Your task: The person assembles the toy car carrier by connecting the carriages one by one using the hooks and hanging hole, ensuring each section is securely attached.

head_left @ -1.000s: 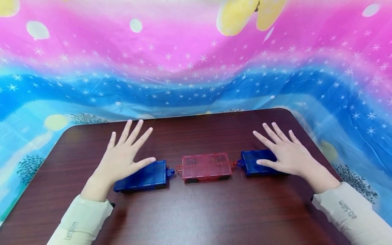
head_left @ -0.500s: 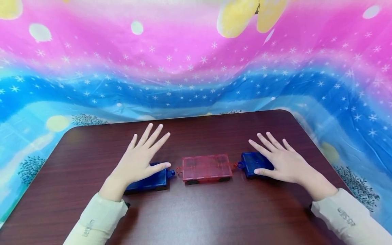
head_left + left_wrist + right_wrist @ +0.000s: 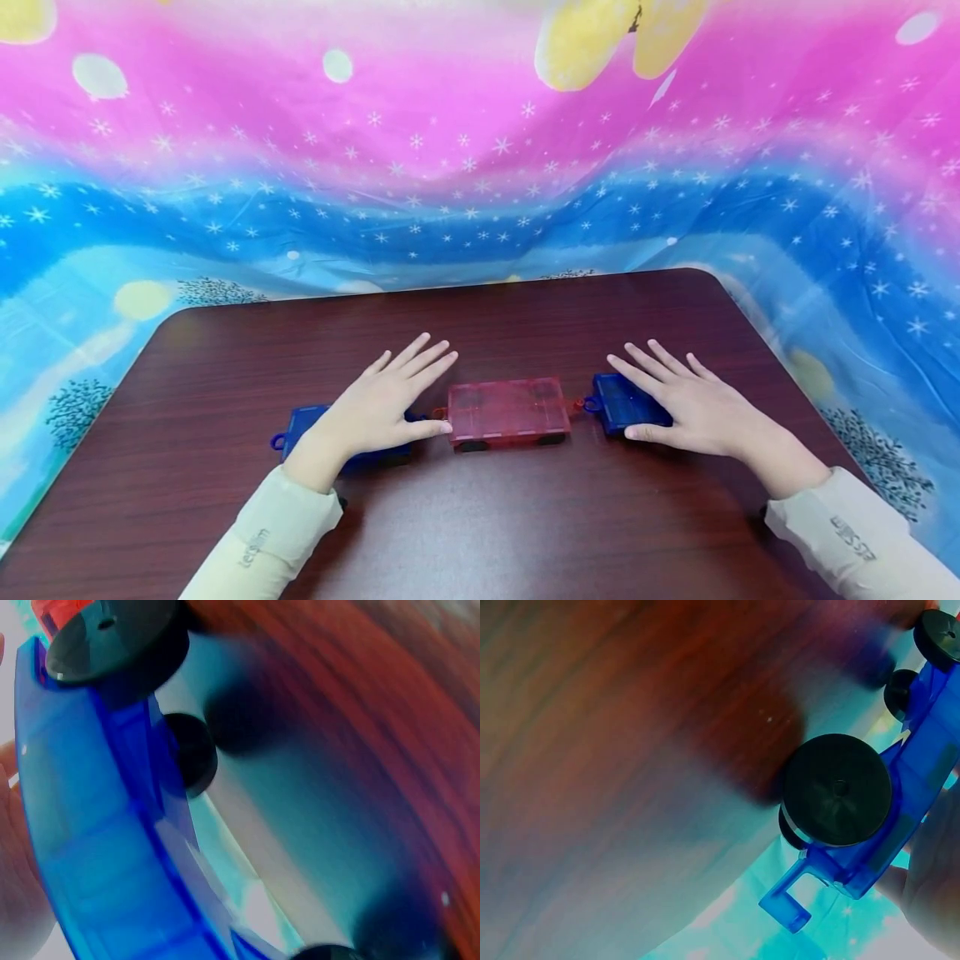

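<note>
Three see-through toy wagons with black wheels stand in a row in the head view. A red wagon (image 3: 510,412) is in the middle, flanked by a left blue wagon (image 3: 306,425) and a right blue wagon (image 3: 622,398). My left hand (image 3: 375,410) is over the left blue wagon, fingers spread, its thumb tip overlapping the red wagon's left end. Over the right blue wagon lies my right hand (image 3: 701,408), its fingers spread as well. Low in the left wrist view, a blue wagon side (image 3: 97,802) and wheels show. The right wrist view has a blue coupling hook (image 3: 787,907).
The wagons stand on a dark brown wooden table (image 3: 495,525) with rounded far corners. Behind it hangs a pink and blue cloth (image 3: 450,183) with snowflakes, reaching around both sides. Small coupling rings (image 3: 591,404) link or meet between the wagons.
My left hand has moved right across the left blue wagon, uncovering its left ring. My right hand has shifted slightly toward the near side. The wagons stay in place.
</note>
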Available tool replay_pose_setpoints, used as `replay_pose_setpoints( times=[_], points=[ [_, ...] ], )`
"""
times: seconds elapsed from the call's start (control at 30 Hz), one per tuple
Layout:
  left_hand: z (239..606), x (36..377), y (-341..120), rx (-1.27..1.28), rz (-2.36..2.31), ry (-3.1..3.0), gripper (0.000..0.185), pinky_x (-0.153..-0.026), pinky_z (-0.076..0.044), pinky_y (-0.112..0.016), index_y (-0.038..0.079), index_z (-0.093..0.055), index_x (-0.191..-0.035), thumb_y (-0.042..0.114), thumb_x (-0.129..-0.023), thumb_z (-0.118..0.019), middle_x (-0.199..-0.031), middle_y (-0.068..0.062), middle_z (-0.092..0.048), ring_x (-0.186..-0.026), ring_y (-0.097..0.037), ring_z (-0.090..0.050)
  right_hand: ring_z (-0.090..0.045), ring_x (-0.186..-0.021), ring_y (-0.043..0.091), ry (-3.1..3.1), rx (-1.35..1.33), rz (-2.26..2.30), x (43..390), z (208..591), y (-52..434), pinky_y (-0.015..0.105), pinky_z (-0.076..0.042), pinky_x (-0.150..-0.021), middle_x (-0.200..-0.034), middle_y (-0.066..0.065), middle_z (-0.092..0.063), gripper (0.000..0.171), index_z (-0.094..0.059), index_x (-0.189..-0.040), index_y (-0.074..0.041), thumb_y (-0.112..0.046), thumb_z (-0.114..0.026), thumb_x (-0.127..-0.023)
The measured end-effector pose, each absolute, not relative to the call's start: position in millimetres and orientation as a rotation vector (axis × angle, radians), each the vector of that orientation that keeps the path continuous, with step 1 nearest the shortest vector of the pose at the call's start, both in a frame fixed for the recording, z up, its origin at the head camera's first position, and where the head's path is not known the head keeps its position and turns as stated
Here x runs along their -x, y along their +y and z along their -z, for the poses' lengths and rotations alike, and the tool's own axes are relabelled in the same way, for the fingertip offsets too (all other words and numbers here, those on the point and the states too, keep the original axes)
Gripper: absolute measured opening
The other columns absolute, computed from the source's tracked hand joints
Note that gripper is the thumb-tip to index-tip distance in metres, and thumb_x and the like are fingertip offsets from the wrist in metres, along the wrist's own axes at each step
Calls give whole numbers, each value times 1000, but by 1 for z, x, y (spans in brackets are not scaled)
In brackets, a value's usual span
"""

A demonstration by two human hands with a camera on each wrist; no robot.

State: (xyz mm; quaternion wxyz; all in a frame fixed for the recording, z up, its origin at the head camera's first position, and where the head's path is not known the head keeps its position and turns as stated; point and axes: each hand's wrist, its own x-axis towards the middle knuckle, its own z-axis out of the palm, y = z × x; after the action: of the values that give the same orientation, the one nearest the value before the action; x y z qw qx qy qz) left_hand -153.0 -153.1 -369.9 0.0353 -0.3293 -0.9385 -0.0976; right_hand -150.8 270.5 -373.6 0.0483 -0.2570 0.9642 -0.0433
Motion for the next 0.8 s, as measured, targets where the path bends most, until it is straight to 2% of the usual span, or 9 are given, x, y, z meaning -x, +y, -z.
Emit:
replay_pose_setpoints(
  times=[0.27,0.57,0.8],
  points=[
    [373,152,-142,1086,345,-2914,83,-107,-29,-52,29,-24,-147,72,-79,-47,-151,4,-29,-142,-18,-19,-11,-142,33,2910,822,125,150,376,275,65,-19,-104,-156,0,-10,88,-13,-148,-35,-69,-52,-78],
    [371,151,-134,1118,392,-2984,81,-106,-36,-40,27,-31,-145,69,-79,-50,-147,2,-37,-136,-14,-32,-26,-136,36,2918,876,94,151,376,277,65,-24,-102,-147,7,-34,86,-18,-148,-34,-60,-61,-78],
    [372,151,-129,1105,384,-3025,82,-104,-38,-37,27,-31,-145,66,-77,-56,-144,6,-41,-132,-12,-38,-39,-127,29,2918,876,105,154,376,277,66,-25,-100,-134,7,-47,89,-22,-147,-34,-56,-68,-74]
  ],
)
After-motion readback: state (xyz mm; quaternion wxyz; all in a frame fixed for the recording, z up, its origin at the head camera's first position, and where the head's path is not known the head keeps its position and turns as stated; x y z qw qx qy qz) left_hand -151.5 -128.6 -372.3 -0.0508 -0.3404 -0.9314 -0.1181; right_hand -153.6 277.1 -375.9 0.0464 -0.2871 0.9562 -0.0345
